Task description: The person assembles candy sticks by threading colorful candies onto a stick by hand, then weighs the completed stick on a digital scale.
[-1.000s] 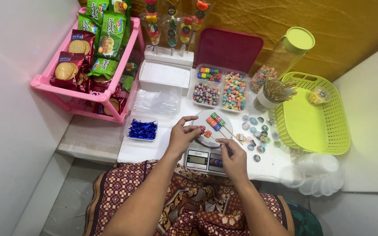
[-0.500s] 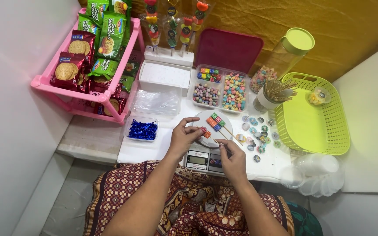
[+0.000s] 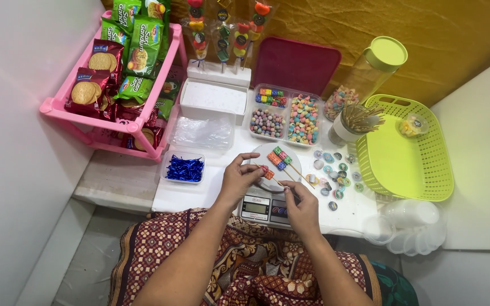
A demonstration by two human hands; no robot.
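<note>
Near the middle of the frame the left hand pinches a small orange candy cube on a thin wooden skewer, its fingertips closed on the cube at the skewer's upper end. The right hand, just below and to the right, grips the lower end of the same skewer between thumb and fingers. Both hands hover over a small digital kitchen scale at the near edge of the white surface. On the scale's round white platform lies a finished skewer of coloured candy cubes, tilted toward the lower right.

Left of the hands sits a small clear tub of blue foil-wrapped pieces, and above it an open clear box holding plastic bags. Above the scale a divided clear tray holds cubes, pastel balls and mixed candies. Round stickers lie scattered to the right of the scale, beside a cup of skewers and a lime-green basket. A pink rack stocked with biscuit packets stands at the upper left. A tall clear jar with a green lid stands at the upper right.
</note>
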